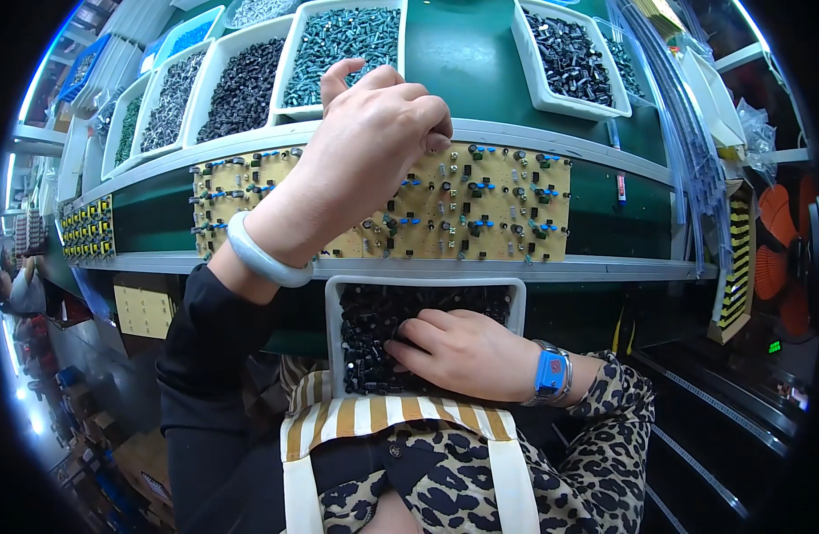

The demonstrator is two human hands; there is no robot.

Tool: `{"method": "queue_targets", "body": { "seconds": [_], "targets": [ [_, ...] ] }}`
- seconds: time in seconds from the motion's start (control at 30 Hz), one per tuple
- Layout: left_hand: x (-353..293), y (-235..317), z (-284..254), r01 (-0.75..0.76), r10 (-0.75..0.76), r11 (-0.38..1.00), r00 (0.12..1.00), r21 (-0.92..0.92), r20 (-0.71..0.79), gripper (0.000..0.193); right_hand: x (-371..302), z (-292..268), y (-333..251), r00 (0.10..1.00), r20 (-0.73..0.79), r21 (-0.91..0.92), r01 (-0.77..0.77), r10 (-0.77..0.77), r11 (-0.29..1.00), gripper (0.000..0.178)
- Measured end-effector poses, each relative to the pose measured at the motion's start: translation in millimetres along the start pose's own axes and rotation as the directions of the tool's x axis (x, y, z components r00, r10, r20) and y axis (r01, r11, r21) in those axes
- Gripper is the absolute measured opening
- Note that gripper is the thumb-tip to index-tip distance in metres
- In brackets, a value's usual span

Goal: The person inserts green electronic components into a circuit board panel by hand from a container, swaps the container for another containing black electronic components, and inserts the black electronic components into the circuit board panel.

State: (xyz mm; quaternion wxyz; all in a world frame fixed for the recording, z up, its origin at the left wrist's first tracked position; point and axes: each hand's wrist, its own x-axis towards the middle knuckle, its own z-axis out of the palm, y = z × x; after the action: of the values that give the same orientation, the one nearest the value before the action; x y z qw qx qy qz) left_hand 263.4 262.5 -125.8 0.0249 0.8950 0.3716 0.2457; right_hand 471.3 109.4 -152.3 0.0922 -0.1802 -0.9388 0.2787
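My left hand (383,111), with a pale bangle at its wrist, hovers over the far edge of a tan circuit board panel (345,242). Its thumb and forefinger are pinched together, and another finger sticks up. What the pinch holds, if anything, is hidden. The panel carries rows of small black, blue and green components. Close to my body, my right hand (467,351) reaches into a white bin (335,334) of loose black cylindrical capacitors (365,343). Its fingers are bent and drawn together, with the tips down among the parts, so their grip is not visible.
Metal rails (605,267) run along both sides of the panel. Behind them stand white bins of teal parts (365,36), black parts (245,84) and more black capacitors (569,58). A second board (87,227) with yellow-and-black parts lies left. An orange-bladed fan (774,267) is far right.
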Motion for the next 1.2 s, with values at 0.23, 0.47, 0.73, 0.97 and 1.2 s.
{"method": "queue_targets", "body": {
  "seconds": [0.23, 0.47, 0.73, 0.97, 1.2],
  "targets": [
    [-9.1, 15.1, -5.8, -0.040, 0.042, 0.990, 0.999, 0.135, -0.006, 0.027, -2.6, 1.3, 1.1, 0.987, -0.157, -0.025, 0.040, -0.043, 0.999, 0.032],
    [-136.4, 51.0, -53.0, 0.114, -0.123, 0.992, 0.971, -0.056, -0.207, 0.026, -69.4, -30.1, -26.4, 0.605, -0.547, 0.165, -0.600, 0.579, 0.783, 0.038],
    [-239.5, 83.1, -25.4, 0.525, -0.450, 0.523, 0.839, -0.672, 0.307, 0.038, -77.1, 9.7, -61.5, 0.469, -0.114, 0.509, -0.730, 0.876, 0.457, 0.025],
    [-201.7, 77.4, -55.9, 0.164, -0.252, 0.559, 0.967, -0.813, 0.022, 0.020, -82.2, -100.1, -61.6, 0.441, -0.202, 0.541, -0.694, 0.874, 0.475, 0.023],
    [-225.8, 57.7, -12.9, 0.162, -0.189, 0.845, 0.982, -0.509, -0.002, 0.011, -14.6, -263.5, 79.0, 0.537, -0.668, -0.130, -0.766, 0.515, 0.630, 0.023]
  ]
}}
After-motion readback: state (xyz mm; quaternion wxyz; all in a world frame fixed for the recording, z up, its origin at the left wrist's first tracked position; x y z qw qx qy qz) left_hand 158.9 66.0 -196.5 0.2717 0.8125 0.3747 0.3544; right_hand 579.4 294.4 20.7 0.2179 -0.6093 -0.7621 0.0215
